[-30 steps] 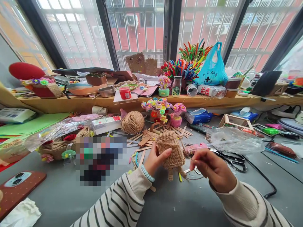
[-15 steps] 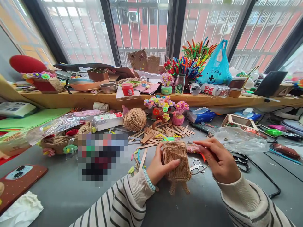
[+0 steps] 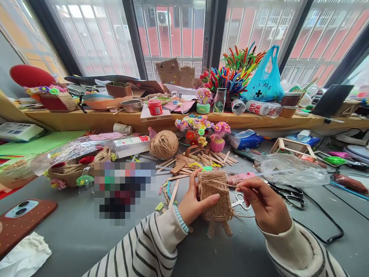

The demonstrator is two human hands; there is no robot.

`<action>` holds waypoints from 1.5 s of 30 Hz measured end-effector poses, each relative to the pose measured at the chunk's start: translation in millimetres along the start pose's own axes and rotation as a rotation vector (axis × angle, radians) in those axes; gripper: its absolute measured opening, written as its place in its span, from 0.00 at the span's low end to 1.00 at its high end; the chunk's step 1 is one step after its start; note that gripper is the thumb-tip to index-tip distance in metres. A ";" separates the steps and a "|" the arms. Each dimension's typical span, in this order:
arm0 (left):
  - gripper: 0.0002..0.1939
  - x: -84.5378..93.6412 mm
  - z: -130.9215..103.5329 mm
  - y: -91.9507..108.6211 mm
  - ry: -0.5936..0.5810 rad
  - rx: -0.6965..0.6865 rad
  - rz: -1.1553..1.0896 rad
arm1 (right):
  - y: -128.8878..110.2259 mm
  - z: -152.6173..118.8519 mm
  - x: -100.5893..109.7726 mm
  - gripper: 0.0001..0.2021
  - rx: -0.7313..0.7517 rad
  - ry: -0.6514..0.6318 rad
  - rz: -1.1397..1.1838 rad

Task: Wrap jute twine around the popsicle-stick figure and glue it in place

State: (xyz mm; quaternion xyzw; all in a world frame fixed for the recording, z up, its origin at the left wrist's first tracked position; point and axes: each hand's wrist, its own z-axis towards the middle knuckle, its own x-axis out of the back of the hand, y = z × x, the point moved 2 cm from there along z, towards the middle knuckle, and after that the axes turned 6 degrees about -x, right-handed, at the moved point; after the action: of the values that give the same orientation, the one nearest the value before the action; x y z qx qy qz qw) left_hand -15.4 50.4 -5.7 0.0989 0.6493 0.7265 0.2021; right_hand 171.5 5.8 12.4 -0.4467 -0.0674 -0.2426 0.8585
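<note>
A small twine-wrapped craft piece (image 3: 216, 204) with two short wrapped legs is upright over the table. My left hand (image 3: 194, 200) grips it from the left, thumb across its front and fingers behind. To its right, my right hand (image 3: 265, 204) pinches a strand of jute twine (image 3: 230, 185) that stretches tight from the piece's upper front. Another bit of twine trails from the lower right side of the piece. Silver-handled scissors (image 3: 241, 201) lie just behind, between the piece and my right hand.
Behind the piece are a jute twine ball (image 3: 163, 144) and a pile of wooden sticks (image 3: 213, 157). Black-handled scissors (image 3: 290, 197) and a clear plastic bag (image 3: 291, 169) lie at right. A phone (image 3: 25, 221) and crumpled tissue (image 3: 27, 254) are at left. A cluttered ledge runs behind.
My right hand has moved slightly down, and the twine in its fingers now shows as a straight strand from the piece. My left hand keeps its hold.
</note>
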 end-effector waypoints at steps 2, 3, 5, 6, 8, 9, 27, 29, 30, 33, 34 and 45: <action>0.45 0.6 -0.1 -0.1 -0.001 -0.008 0.014 | 1.5 -0.1 -2.1 0.07 0.042 -0.002 -0.022; 0.45 0.8 -0.1 -0.2 -0.004 -0.008 0.019 | 2.0 0.2 -2.7 0.06 0.071 -0.001 -0.040; 0.45 0.9 -0.2 -0.3 -0.009 -0.009 0.020 | 2.8 1.3 -2.9 0.06 0.125 0.010 -0.080; 0.45 0.9 -0.3 -0.3 -0.011 -0.008 0.017 | 2.7 1.9 -2.7 0.06 0.147 0.022 -0.099; 0.45 0.8 -0.5 -0.5 -0.009 -0.009 0.011 | 1.6 2.6 -2.6 0.06 0.183 0.017 -0.129; 0.45 0.8 -0.6 -0.5 -0.007 -0.008 0.010 | 0.8 2.5 -2.8 0.06 0.186 0.010 -0.141; 0.42 -1.8 0.3 4.3 0.026 -0.003 0.017 | -1.2 1.5 -6.6 0.04 0.209 -0.009 -0.221; 0.41 -2.0 0.7 4.0 0.040 0.000 -0.002 | -1.9 2.2 -6.4 0.04 0.254 -0.011 -0.236; 0.40 -2.0 0.9 3.7 0.049 -0.001 -0.011 | -2.5 2.9 -5.9 0.04 0.263 -0.011 -0.245; 0.37 -2.1 1.4 2.3 0.059 -0.018 -0.029 | -6.5 6.4 -4.2 0.05 0.297 -0.022 -0.276; 0.36 -2.1 1.5 1.7 0.056 -0.023 -0.037 | -8.4 7.5 -3.7 0.05 0.320 -0.019 -0.283; 0.34 -2.9 0.9 6.1 0.070 -0.026 -0.029 | -18.5 11.4 -3.5 0.05 0.395 0.031 -0.276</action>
State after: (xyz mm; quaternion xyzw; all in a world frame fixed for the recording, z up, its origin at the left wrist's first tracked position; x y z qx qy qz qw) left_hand -13.4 49.6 0.7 0.0613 0.6478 0.7350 0.1909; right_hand 160.7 7.2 31.6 -0.2527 -0.1606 -0.3466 0.8889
